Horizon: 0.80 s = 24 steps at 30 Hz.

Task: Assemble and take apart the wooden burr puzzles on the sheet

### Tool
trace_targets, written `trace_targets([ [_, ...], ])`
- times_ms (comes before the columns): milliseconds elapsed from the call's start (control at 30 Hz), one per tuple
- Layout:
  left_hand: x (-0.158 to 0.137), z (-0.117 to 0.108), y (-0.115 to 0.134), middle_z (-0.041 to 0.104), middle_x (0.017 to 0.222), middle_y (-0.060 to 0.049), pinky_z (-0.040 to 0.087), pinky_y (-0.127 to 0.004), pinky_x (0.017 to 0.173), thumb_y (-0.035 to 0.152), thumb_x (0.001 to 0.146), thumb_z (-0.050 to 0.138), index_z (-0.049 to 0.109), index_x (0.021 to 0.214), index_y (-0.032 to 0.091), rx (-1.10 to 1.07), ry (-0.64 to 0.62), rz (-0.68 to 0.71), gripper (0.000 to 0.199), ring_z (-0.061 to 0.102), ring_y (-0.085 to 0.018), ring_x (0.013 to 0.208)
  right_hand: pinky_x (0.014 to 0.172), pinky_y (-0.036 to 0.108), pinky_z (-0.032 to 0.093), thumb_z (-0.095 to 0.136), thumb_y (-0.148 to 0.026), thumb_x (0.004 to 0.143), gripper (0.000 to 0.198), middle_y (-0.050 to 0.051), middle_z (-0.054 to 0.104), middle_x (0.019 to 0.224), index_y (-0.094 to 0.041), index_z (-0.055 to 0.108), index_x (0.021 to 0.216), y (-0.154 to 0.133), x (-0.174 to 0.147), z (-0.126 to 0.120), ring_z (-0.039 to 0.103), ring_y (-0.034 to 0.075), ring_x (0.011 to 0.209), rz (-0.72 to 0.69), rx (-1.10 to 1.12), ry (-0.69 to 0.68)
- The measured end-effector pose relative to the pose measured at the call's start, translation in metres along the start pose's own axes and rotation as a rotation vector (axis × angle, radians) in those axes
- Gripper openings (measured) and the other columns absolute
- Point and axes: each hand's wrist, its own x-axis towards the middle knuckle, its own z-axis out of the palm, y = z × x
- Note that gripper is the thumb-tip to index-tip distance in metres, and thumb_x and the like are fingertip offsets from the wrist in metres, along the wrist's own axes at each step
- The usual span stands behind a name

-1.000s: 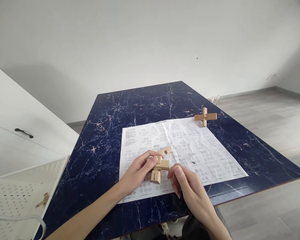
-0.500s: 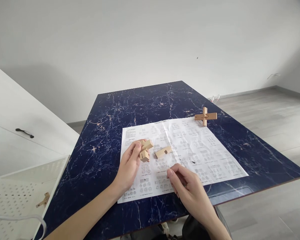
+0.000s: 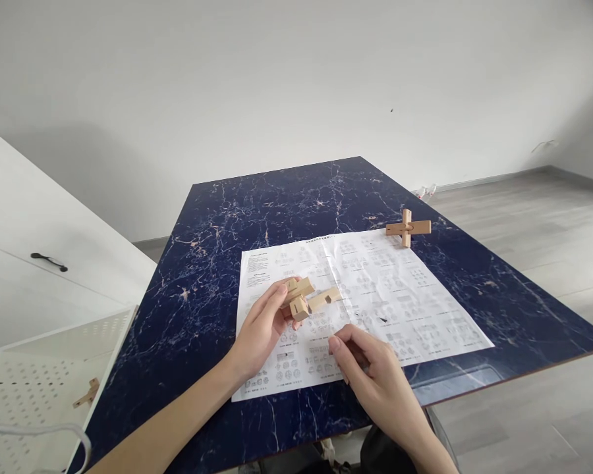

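Observation:
My left hand (image 3: pixel 267 319) is closed around joined wooden puzzle pieces (image 3: pixel 299 299), holding them above a printed sheet of diagrams. Just beyond them to the right, a notched wooden puzzle piece (image 3: pixel 326 299) lies on the instruction sheet (image 3: pixel 375 283), its left end partly covered by the held pieces. My right hand (image 3: pixel 368 365) hovers over the sheet's near edge, thumb and fingertips curled together. Whether anything sits inside that curl is hidden from me.
A cross-shaped wooden puzzle (image 3: pixel 408 228) stands at the sheet's far right corner on the blue marbled table (image 3: pixel 277 204). At lower left, a white perforated rack (image 3: pixel 34 375) holds another wooden puzzle (image 3: pixel 86 393). A white cabinet (image 3: pixel 54 217) with a dark handle stands at the left.
My left hand has shifted a little to the right with the joined pieces, turning them so they now overlap the loose piece in view. My right hand has barely moved.

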Motion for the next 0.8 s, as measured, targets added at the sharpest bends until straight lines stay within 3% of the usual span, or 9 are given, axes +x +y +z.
trace_targets([
  [333,-0.004,0.000,0.003,0.061,0.090,-0.003,0.045,-0.033,0.078,0.049,0.108,0.057,0.065,0.132,0.016,0.097,-0.105,0.001,0.042,0.050,-0.014,0.072,0.053,0.028,0.031,0.050,-0.054,0.109,0.044,-0.001,0.050,0.066,-0.022,0.057,0.079,0.001,-0.001,0.000,0.042,0.015,0.058,0.001,-0.001,0.002],
  [467,-0.005,-0.005,0.000,0.062,0.093,-0.002,0.046,-0.033,0.079,0.049,0.103,0.066,0.061,0.139,0.020,0.142,-0.138,-0.039,0.047,0.052,-0.014,0.074,0.052,0.028,0.031,0.050,-0.055,0.109,0.045,-0.001,0.049,0.065,-0.022,0.057,0.079,0.000,0.000,0.000,0.042,0.015,0.058,0.013,0.000,0.000],
  [633,-0.005,-0.007,-0.001,0.066,0.117,-0.006,0.051,-0.034,0.088,0.039,0.085,0.087,0.059,0.141,0.025,0.223,-0.147,-0.041,0.063,0.062,-0.020,0.098,0.052,0.028,0.031,0.051,-0.053,0.109,0.044,-0.001,0.050,0.065,-0.023,0.057,0.078,0.000,0.000,0.000,0.042,0.015,0.058,0.007,0.001,0.010],
  [800,-0.005,-0.004,-0.001,0.068,0.125,-0.008,0.052,-0.041,0.100,0.035,0.082,0.090,0.060,0.138,0.024,0.324,-0.015,0.045,0.065,0.064,-0.026,0.113,0.052,0.028,0.032,0.051,-0.051,0.109,0.043,-0.001,0.051,0.066,-0.022,0.056,0.078,-0.001,-0.001,0.000,0.043,0.014,0.058,-0.007,-0.007,0.010],
])
